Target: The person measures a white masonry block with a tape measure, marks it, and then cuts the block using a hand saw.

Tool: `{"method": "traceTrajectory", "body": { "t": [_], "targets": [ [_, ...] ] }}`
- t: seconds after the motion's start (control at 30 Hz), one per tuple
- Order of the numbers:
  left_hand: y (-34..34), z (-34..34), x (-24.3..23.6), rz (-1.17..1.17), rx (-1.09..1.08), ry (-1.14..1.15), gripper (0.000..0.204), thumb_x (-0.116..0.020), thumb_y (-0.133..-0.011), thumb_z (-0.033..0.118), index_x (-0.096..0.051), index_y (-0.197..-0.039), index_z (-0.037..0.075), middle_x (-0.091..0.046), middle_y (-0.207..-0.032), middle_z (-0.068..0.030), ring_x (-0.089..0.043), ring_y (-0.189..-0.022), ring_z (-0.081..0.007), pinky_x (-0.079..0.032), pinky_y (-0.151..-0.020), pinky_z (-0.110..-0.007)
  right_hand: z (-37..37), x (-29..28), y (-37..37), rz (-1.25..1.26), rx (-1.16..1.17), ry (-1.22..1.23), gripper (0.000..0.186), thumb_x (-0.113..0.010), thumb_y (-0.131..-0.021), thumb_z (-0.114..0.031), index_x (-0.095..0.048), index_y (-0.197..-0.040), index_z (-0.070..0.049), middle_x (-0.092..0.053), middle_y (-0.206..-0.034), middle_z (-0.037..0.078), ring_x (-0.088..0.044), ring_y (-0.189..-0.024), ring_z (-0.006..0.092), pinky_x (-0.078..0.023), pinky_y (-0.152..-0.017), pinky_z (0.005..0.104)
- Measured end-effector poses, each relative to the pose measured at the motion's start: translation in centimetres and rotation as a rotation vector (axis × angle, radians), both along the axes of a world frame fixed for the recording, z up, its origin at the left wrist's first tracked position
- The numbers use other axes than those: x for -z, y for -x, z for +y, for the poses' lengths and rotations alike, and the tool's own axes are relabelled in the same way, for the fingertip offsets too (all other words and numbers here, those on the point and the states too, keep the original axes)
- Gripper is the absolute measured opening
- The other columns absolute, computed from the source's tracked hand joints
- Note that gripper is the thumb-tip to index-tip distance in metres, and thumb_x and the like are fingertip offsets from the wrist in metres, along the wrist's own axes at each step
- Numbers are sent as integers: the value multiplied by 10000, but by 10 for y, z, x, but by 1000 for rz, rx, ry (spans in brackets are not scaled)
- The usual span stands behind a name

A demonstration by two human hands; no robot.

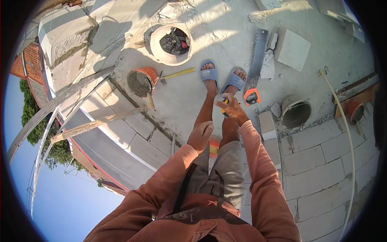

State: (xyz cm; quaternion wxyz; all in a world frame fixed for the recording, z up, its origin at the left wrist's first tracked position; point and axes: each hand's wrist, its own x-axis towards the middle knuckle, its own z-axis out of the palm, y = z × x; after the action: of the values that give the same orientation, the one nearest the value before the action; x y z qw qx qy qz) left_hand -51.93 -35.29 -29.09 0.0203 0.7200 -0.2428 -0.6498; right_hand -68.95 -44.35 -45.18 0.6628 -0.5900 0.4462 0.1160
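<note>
I look down at my sandalled feet on a dusty concrete floor (pixel 173 101). My right hand (pixel 230 108) grips a small yellow-and-black tool, likely a tape measure (pixel 223 105), just above my legs. Lower and to the left, my left hand (pixel 201 135) has its fingers closed in a pinch; whatever may be between them is too small to make out. A hand saw (pixel 255 56) with an orange handle lies right of my feet. Left of them lie a hammer (pixel 181 73) with a yellow handle and an orange bucket (pixel 141 82) of grey mortar.
A white bucket (pixel 177 60) holds dark plastic. Pale blocks (pixel 292 50), a grey bucket (pixel 294 113) and a long hose (pixel 330 88) lie to the right. Timber props (pixel 88 125) and a block wall edge (pixel 113 101) run along the left, with rooftops and trees beyond.
</note>
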Motion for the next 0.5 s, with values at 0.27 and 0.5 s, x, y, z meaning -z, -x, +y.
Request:
{"method": "traceTrajectory", "body": {
  "t": [0.27, 0.5],
  "targets": [
    [-34, 84, -99, -29, 258, -248, 1107, -670, -938, 601, -66, -1640, -6, -320, -1560, -368, -419, -1404, -538, -403, -1151, -525, -39, 21, -201, 210, 43, -261, 1052, -794, -795, -574, -326, -1568, -36, -461, -1437, 323, -480, -1323, 484, -430, -1143, 480],
    [-44, 69, -74, -95, 91, -246, 1074, -678, -933, 582, -77, -1659, 68, -364, -1531, -359, -459, -1361, -555, -430, -1110, -557, -115, 50, -236, 47, 256, 73, 933, -754, -877, -449, -321, -1584, -22, -505, -1432, 374, -445, -1411, 480, -408, -1164, 463]
  ]
}}
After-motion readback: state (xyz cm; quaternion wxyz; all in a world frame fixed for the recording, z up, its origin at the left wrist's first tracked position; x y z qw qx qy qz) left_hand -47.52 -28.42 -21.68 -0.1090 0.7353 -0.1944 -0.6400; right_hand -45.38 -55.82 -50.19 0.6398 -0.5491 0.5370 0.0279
